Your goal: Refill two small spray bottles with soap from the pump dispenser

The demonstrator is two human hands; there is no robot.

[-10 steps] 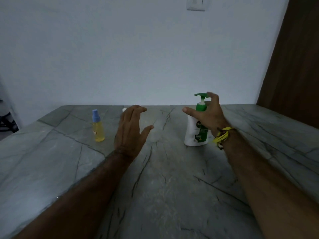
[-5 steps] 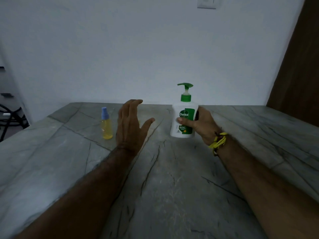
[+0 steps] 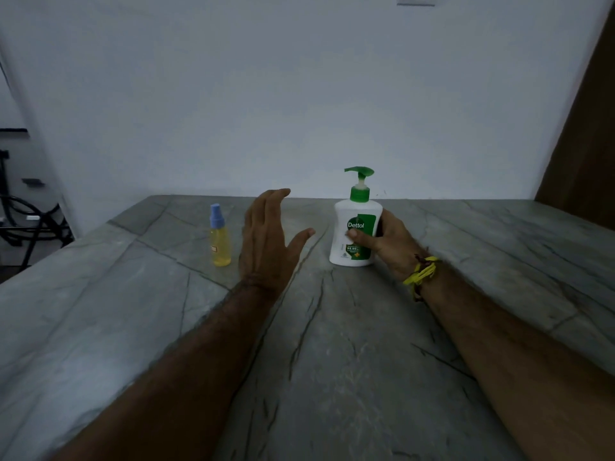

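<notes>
A white pump dispenser [image 3: 353, 224] with a green pump head and green label stands upright on the grey stone table [image 3: 332, 344]. My right hand [image 3: 387, 246] is wrapped around its lower body, thumb across the label. A small yellow spray bottle [image 3: 219, 239] with a blue cap stands to the left. Between the two, my left hand [image 3: 268, 241] hovers open above the table, fingers spread, holding nothing. A second spray bottle is hidden from view, possibly behind my left hand.
A white wall [image 3: 299, 94] runs along the table's far edge. A brown door or panel [image 3: 585, 144] rises at the right. Dark cables and a frame [image 3: 23, 214] sit beyond the table's left edge. A yellow thread band [image 3: 421, 276] is on my right wrist.
My right hand went from the pump head down to the dispenser's body and slid it left, nearer the middle. My left hand stayed open in place.
</notes>
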